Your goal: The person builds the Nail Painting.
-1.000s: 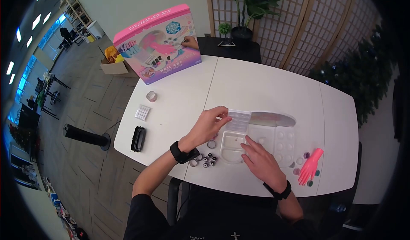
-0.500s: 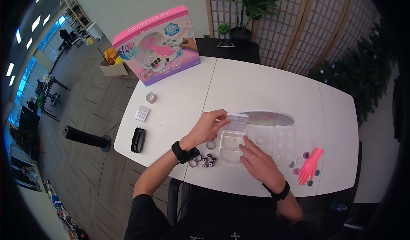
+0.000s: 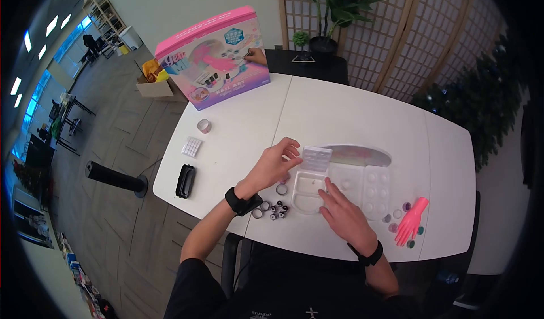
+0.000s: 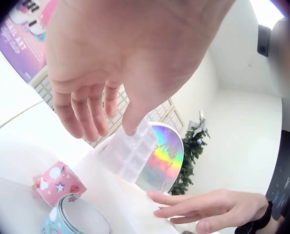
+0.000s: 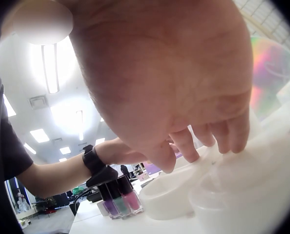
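A white tray [image 3: 309, 204] with moulded compartments and a curved mirror-like panel [image 3: 362, 155] lies before me. A clear compartmented lid [image 4: 135, 148] stands raised at its back left. My left hand [image 3: 275, 165] is beside that lid, fingers loosely bent and spread from the thumb. The thumb tip overlaps the lid's edge in the left wrist view. My right hand [image 3: 348, 214] rests on the tray's middle with extended fingers, fingertips [image 5: 238, 144] at the white plastic. Left of the tray sit rolls of patterned tape [image 4: 62, 184] and several small nail polish bottles [image 5: 119, 197].
A pink model hand [image 3: 412, 221] lies at the right among small coloured pots [image 3: 392, 227]. At the left are a black case [image 3: 185, 181], a white gridded pack [image 3: 191, 147] and a small round jar [image 3: 204, 125]. A nail art box [image 3: 215, 58] stands at the back left.
The left fingers have let go of the clear lid and spread slightly apart beside it. The lid stays raised. The right hand keeps its place on the tray.
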Tool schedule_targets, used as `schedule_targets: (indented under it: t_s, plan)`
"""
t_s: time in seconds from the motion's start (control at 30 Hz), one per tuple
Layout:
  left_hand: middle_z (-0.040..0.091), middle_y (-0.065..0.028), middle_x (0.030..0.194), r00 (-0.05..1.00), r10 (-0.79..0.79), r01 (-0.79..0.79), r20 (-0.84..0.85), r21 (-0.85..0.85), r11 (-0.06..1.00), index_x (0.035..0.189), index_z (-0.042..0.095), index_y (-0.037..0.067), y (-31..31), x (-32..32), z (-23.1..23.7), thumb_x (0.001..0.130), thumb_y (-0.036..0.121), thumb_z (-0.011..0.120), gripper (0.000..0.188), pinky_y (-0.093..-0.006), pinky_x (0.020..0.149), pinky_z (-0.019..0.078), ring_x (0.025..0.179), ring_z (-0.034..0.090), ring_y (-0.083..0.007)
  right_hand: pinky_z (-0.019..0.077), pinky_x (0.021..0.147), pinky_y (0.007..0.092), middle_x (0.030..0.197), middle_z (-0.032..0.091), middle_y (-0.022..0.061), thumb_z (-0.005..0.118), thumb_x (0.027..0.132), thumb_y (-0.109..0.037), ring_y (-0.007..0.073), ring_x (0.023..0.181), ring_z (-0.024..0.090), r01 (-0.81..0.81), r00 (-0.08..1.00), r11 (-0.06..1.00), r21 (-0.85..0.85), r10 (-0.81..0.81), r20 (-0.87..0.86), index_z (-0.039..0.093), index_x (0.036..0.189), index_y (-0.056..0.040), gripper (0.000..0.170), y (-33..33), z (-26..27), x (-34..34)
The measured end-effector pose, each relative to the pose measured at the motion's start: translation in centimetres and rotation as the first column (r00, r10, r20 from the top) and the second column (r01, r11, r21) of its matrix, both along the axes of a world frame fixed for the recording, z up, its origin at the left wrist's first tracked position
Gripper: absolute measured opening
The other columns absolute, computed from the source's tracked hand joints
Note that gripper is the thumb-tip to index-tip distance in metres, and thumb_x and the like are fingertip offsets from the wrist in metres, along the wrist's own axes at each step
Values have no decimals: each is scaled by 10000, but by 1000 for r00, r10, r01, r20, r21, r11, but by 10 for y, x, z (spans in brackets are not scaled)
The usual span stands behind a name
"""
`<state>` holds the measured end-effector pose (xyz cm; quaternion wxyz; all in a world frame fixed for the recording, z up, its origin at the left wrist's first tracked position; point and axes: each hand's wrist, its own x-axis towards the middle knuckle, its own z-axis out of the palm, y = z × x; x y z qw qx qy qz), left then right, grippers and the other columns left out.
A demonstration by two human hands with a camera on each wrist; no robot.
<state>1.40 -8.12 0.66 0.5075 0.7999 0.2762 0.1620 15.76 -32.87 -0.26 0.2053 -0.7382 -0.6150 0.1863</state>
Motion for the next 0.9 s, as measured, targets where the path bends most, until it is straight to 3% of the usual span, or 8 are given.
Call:
schedule_targets:
  t_s: [0.23,0.4,0.53,0.67,0.77,0.9]
  plan:
    - [783,-104,1059,994,103,-97,-47,108,989,1210,746,16,-9,-76,1,1088,132,699,175,-368,871,596,973,749,-226,574,1136,477,1738,459,137,653,1092,-174,355,1517,547,101,984,995,19,-97,-148,669,1457,-70,380,-12,4,1]
    - [802,-101,1097,962,263,-261,-70,40,965,1210,778,29,-41,-129,-7,1087,130,702,176,-361,897,591,998,749,-225,595,1054,455,1564,622,132,667,1075,-142,361,1317,684,163,974,984,72,-149,-171,716,1367,-66,306,-26,13,-2]
    - [782,-99,1136,976,205,-202,-70,49,978,1218,790,55,-57,-140,-12,1060,105,731,176,-380,915,586,1057,752,-260,583,1015,438,1330,714,143,672,1068,-101,379,1193,717,150,974,979,138,-122,-190,736,1306,-46,253,-31,17,-5]
    - [736,-129,1122,975,105,-58,-194,234,970,1207,799,78,-53,-119,2,1015,87,738,201,-439,966,581,1079,711,-344,582,960,443,1195,731,140,683,1053,-82,369,1097,722,140,979,974,176,-110,-173,740,1273,-40,232,-31,18,-10]
    - [718,-115,1111,968,57,49,-243,407,912,1203,796,71,-46,-108,-4,998,79,758,208,-442,933,585,1042,710,-326,574,908,451,1119,733,134,697,1036,-74,358,1013,713,144,982,963,226,-112,-149,741,1263,-43,233,-30,15,-13]
    - [715,-120,1082,976,-36,114,-215,358,927,1184,800,90,-41,-97,-13,986,93,751,203,-463,926,586,1039,709,-348,566,890,453,1082,736,143,701,1030,-68,362,991,709,160,980,962,219,-129,-149,744,1258,-45,233,-33,11,-12]
